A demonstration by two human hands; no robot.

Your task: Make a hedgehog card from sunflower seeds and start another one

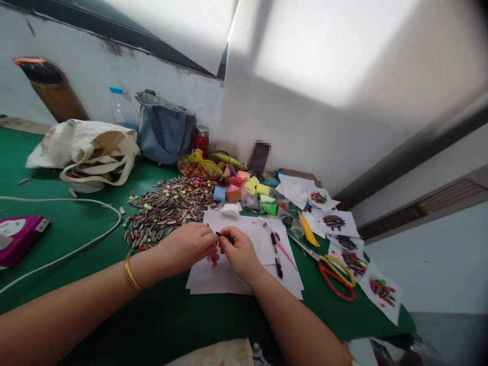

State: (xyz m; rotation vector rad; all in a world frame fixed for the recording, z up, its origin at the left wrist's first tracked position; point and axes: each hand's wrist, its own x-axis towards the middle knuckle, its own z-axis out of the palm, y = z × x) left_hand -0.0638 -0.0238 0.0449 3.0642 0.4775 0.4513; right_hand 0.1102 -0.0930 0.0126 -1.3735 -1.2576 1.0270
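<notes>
Over the white paper sheets point(236, 282), my left hand point(190, 246) and my right hand point(239, 249) meet fingertip to fingertip. Pinched in my right hand is a small dark piece point(218, 234), perhaps a seed. The fingers of my left hand are closed beside it; what they hold, if anything, is too small to tell. Just below the fingers, small red and blue bits point(214, 258) lie on the paper. A big heap of striped sunflower seeds point(163, 208) with colored beads spreads to the left of the sheets.
Colored clay packs point(234, 194) sit behind the paper. Right of it are a black pen point(278, 262), a pink stick point(285, 253), scissors point(337, 277), a yellow cutter point(308, 231) and seed-decorated papers point(381, 294). Bags point(165, 132) stand at the back left; a white cable point(76, 250) crosses the left.
</notes>
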